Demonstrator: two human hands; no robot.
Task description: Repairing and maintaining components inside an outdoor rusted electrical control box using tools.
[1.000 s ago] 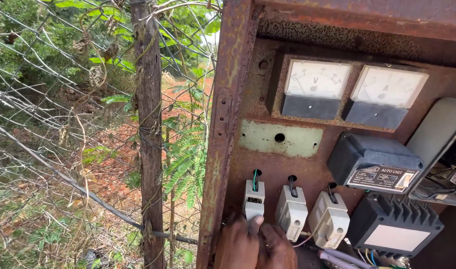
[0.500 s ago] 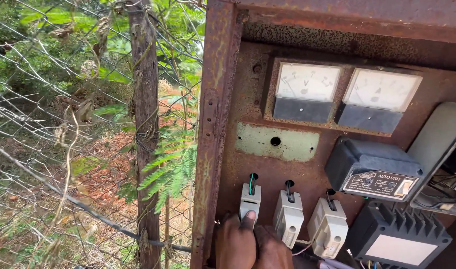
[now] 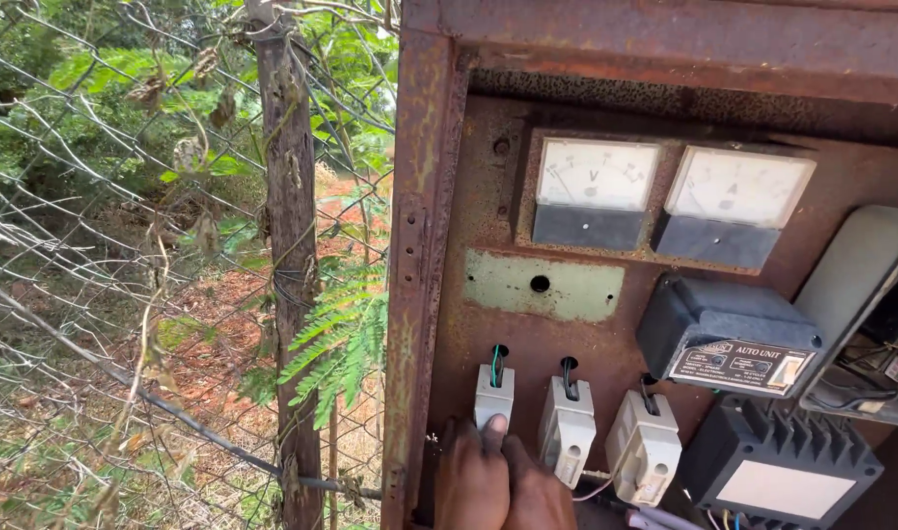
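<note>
Fencing fills the left of the frame: a chain-link fence (image 3: 95, 294) with green bushes behind it, and a rough wooden post (image 3: 290, 245) standing upright just left of centre, fern-like leaves (image 3: 341, 339) poking through beside it. Right of the post rises the rusty metal cabinet (image 3: 419, 245), its edge flaking and brown.

At the bottom centre, two hands come up from the lower edge, side by side and touching. The left hand (image 3: 468, 486) has its fingers bunched narrow; whether it grips anything cannot be told. The right hand (image 3: 537, 496) is cut off by the frame, so its state cannot be told either. One fingertip (image 3: 495, 427) presses on the lower end of the leftmost white fuse holder (image 3: 494, 397), but which hand it belongs to is unclear. That holder sits low on the cabinet's back panel, with a green wire running into a hole above it.

Just to its right are two more white fuse holders (image 3: 567, 427) (image 3: 643, 447). Above them is a pale green plate (image 3: 542, 287), and higher still two white-faced meters (image 3: 594, 191) (image 3: 732, 204). Further right sit a dark grey box (image 3: 724, 329) and, lower right, a black finned unit (image 3: 778, 466).
</note>
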